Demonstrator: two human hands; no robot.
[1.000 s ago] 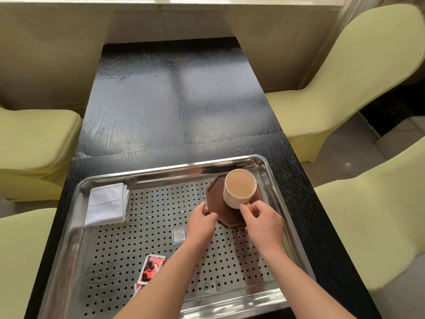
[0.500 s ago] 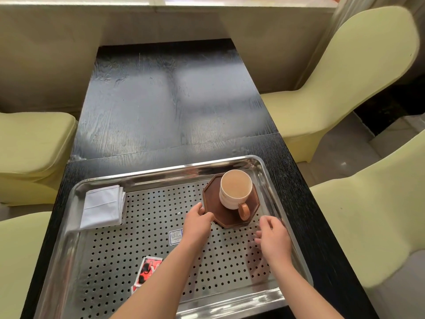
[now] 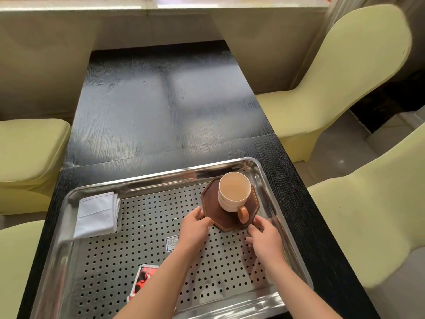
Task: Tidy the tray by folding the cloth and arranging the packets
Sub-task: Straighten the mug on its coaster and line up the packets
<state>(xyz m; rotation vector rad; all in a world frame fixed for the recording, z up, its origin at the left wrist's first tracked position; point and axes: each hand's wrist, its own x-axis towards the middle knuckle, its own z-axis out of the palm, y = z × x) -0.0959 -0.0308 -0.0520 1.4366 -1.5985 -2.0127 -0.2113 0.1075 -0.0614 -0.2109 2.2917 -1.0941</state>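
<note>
A long black wood-grain desk (image 3: 161, 107) runs away from the viewer to a pale beige wall and window ledge (image 3: 147, 5), its glossy top catching soft grey reflections of the light. Pale yellow-green covered chairs stand on both sides: two on the right (image 3: 345, 72), two on the left (image 3: 30, 148), with grey floor tiles showing to the right. At the near end of the desk sits a rectangular stainless-steel tray (image 3: 69, 226) with a perforated floor. In its far left corner lies the folded white cloth (image 3: 97, 214), squared up against the tray wall. At the near edge, partly hidden by the left forearm, lie red, black and white packets (image 3: 143, 277). A small blue-and-white label (image 3: 172, 243) lies flat near the middle of the tray. In the far right corner a brown octagonal wooden coaster (image 3: 212, 203) carries a cream ceramic cup (image 3: 233, 192) with an orange-brown handle pointing toward the viewer. The left hand (image 3: 194, 229) touches the coaster's near left edge, its fingers curled narrow against the rim. The right hand (image 3: 266, 238) is at the coaster's near right edge, fingers loosely spread; whether they touch the coaster cannot be told.
</note>
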